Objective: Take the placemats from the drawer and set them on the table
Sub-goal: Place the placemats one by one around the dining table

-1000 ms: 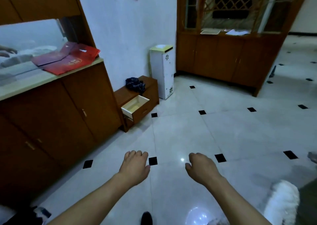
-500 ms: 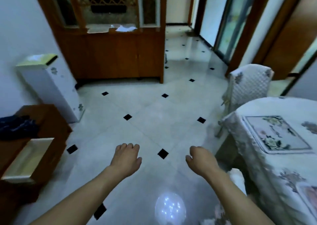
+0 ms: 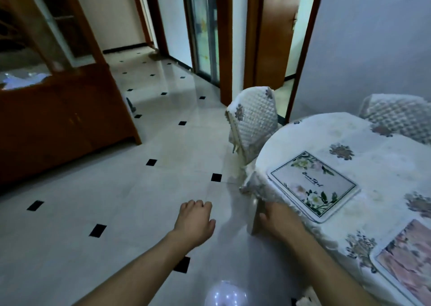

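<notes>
Cloth-draped table [image 3: 384,177], near placemat [image 3: 408,266] partly off-frame

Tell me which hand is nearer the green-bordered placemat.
Right. The right hand sits just left of the green-bordered placemat; the left hand hangs farther left, over the floor.

You look into a dim, bluish room; daylight enters by the far doorways [image 3: 299,25], a round glare patch [image 3: 225,294] marks the near floor [image 3: 112,189], edges bow, the left cabinet [image 3: 58,119] smears.
</notes>
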Available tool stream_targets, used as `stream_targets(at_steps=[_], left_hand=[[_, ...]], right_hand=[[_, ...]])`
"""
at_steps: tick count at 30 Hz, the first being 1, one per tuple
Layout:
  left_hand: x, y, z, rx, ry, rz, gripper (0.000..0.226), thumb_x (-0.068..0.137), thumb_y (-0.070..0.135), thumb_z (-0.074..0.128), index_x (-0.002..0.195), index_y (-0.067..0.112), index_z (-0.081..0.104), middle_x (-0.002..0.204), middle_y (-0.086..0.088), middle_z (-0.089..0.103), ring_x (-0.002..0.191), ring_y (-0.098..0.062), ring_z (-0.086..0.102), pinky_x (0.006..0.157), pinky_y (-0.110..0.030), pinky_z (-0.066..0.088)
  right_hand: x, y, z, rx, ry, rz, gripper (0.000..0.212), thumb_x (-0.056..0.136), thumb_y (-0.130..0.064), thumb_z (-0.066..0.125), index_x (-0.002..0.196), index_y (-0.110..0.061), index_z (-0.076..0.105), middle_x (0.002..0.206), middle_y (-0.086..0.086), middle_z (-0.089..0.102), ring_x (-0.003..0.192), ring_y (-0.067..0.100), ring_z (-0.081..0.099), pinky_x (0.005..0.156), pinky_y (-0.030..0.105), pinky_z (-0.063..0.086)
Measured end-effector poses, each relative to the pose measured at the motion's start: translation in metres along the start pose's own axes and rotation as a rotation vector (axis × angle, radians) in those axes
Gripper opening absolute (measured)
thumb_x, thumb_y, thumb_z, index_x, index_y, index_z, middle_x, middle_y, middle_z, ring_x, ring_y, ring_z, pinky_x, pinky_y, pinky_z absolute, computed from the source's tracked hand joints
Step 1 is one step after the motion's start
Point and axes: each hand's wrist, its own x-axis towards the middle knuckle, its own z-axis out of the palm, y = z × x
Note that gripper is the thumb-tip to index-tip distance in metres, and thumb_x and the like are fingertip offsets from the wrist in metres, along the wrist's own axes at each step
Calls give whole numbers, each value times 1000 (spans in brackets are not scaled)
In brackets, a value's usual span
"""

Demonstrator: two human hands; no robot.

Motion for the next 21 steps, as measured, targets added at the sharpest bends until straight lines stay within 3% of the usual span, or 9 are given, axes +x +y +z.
stream_targets(at_steps=[8, 13, 21], left_hand=[[179, -1, 6, 9, -36, 272, 37, 87, 44, 45, 113, 19, 53, 112, -9, 61, 106, -31, 53, 91, -41, 40], [289, 18, 6, 3, -59, 495, 39, 84, 43, 45, 115, 20, 52, 113, -10, 62, 105, -32, 55, 87, -41, 41], [385, 109, 21, 98, -105, 766, 33, 85, 39, 48, 110, 16, 50, 109, -11, 61, 102, -33, 57, 85, -41, 43]], right_hand=[[90, 42, -4, 1, 73, 326, 18, 86, -37, 50, 83, -20, 50, 85, 5, 58, 86, 26, 61, 63, 31, 38], [125, 64, -3, 74, 108, 583, 19, 87, -41, 48, 82, -23, 43, 85, 2, 53, 89, 25, 59, 66, 31, 36], [119, 117, 11, 170, 113, 976, 17, 86, -35, 49, 89, -19, 55, 96, 5, 64, 86, 25, 62, 64, 30, 42]])
